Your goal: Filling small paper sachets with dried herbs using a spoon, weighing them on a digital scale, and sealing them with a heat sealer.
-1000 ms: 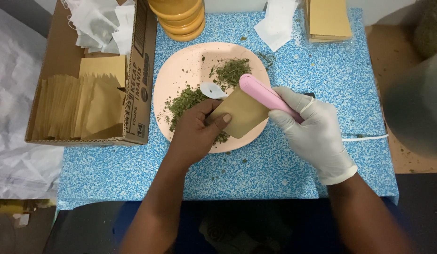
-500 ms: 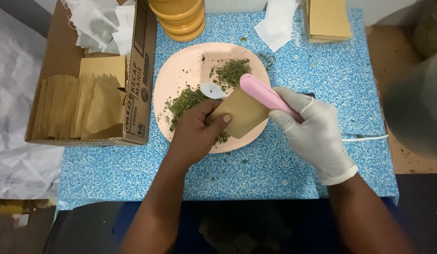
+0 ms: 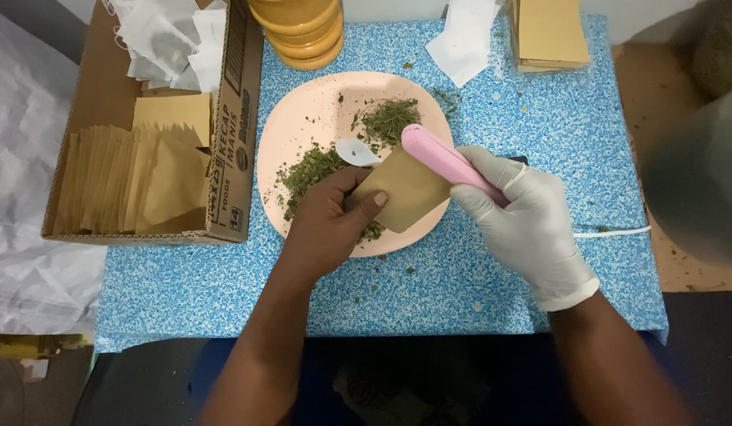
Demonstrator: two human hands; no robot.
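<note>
My bare left hand (image 3: 328, 217) pinches a small brown paper pouch (image 3: 409, 192) over the near edge of a pale pink plate (image 3: 303, 110). My right hand (image 3: 527, 221), in a white glove, grips a pink bar-shaped tool (image 3: 445, 160) whose end rests along the pouch's upper edge. Dried green herb flakes (image 3: 311, 167) lie in two heaps on the plate, with a small white scoop (image 3: 356, 151) between them.
A cardboard box (image 3: 224, 158) at left holds rows of brown pouches (image 3: 137, 177) and white sachets (image 3: 165, 39). Stacked orange bowls (image 3: 299, 28) stand behind the plate. More brown pouches (image 3: 549, 31) and white sachets (image 3: 464, 39) lie at the back right on the blue speckled mat (image 3: 476, 292).
</note>
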